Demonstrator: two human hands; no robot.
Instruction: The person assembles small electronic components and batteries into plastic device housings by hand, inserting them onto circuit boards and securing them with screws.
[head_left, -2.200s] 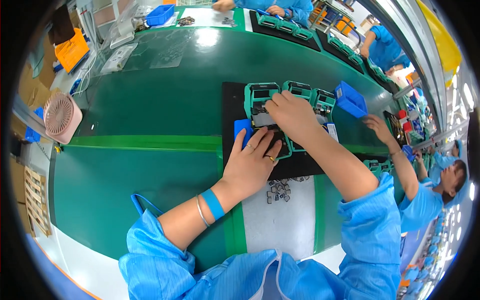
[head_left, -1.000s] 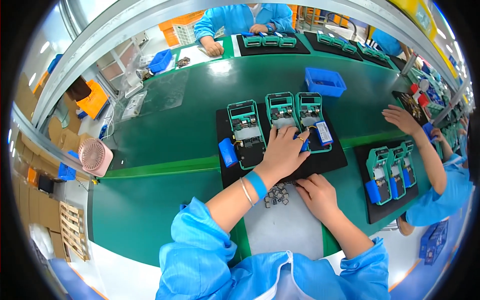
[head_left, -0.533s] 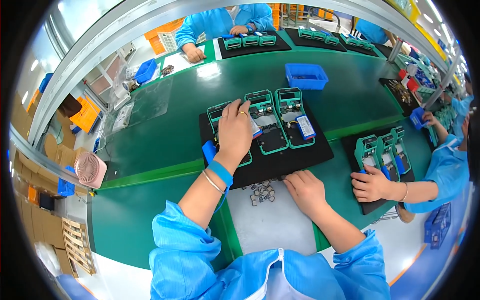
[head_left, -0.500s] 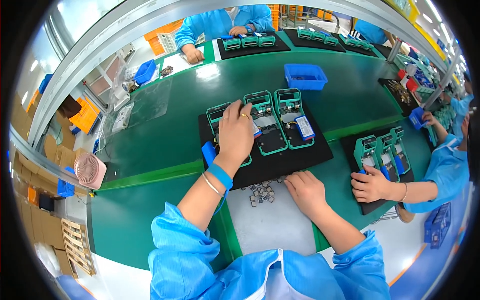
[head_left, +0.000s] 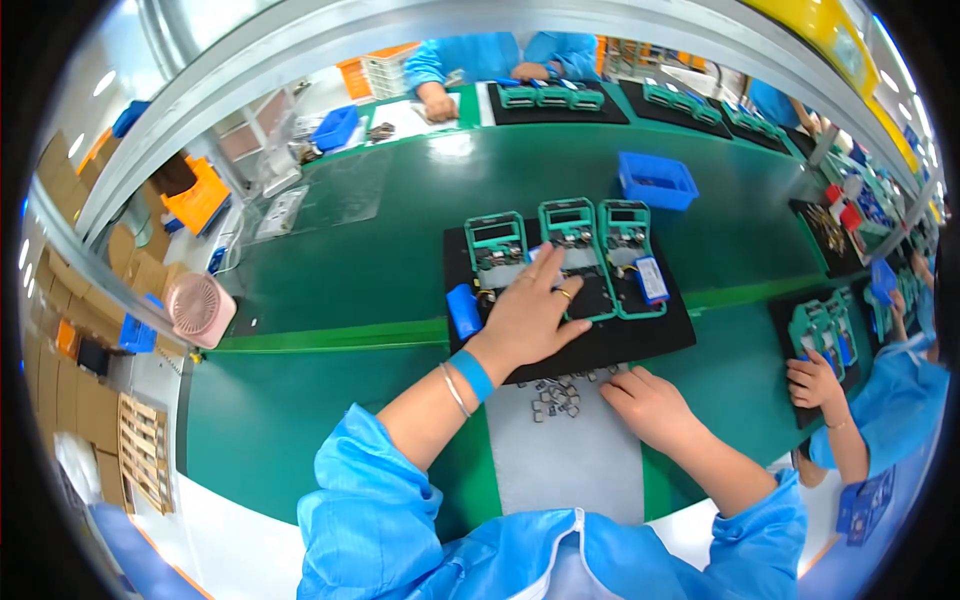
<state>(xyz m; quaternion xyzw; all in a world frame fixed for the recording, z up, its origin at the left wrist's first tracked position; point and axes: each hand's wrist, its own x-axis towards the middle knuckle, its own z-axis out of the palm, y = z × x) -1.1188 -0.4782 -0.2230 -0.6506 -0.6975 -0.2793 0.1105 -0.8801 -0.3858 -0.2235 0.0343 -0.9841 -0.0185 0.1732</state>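
Three green device housings with dark inner parts, a left one (head_left: 497,240), a middle one (head_left: 590,292) and a right one (head_left: 627,222), lie side by side on a black mat (head_left: 660,335). My left hand (head_left: 528,318) is over the left and middle housings, fingers spread and palm down, hiding parts of both. A blue battery pack (head_left: 464,311) lies at the mat's left, and another battery pack (head_left: 651,280) with a white label sits on the right housing. At the mat's near edge, my right hand (head_left: 655,408) has curled fingers beside small square metallic parts (head_left: 556,398); its fingertips are partly hidden.
A blue bin (head_left: 657,181) stands on the green table beyond the mat. At right, a co-worker's hand (head_left: 815,380) touches another mat with green housings (head_left: 825,325). Another person sits across the table. A pink fan (head_left: 201,310) stands at left.
My left hand has moved right and its fingers have spread. The co-worker's mat at right has shifted farther from mine. The whole view has shifted a little.
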